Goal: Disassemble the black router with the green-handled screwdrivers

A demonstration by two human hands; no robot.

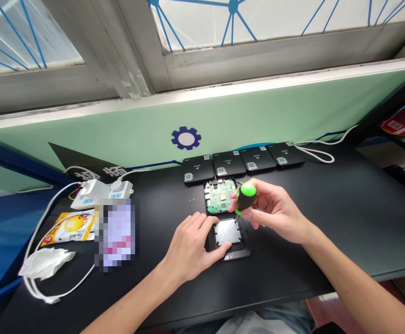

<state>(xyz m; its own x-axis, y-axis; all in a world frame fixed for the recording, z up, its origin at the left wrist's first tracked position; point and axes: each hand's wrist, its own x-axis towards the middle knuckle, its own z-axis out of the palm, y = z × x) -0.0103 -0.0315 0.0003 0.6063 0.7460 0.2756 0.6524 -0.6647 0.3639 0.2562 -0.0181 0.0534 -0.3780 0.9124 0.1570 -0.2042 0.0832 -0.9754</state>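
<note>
My right hand (274,208) grips a screwdriver (246,197) with a green and black handle. Its tip points down at the upper right corner of a silver metal plate (227,232) set in a black cover. My left hand (197,241) steadies that cover, index finger at the upper left edge and thumb at the lower edge. Just behind lies an opened black case with a green circuit board (221,195), partly covered by my right fingers. A few tiny screws (192,200) rest on the desk to its left.
Several closed black boxes (228,164) stand in a row along the wall. On the left are a white power strip (101,192), a yellow snack packet (72,226), a crumpled tissue (46,263), a blurred-out object (117,234) and white cables. Another white cable (320,153) lies at back right.
</note>
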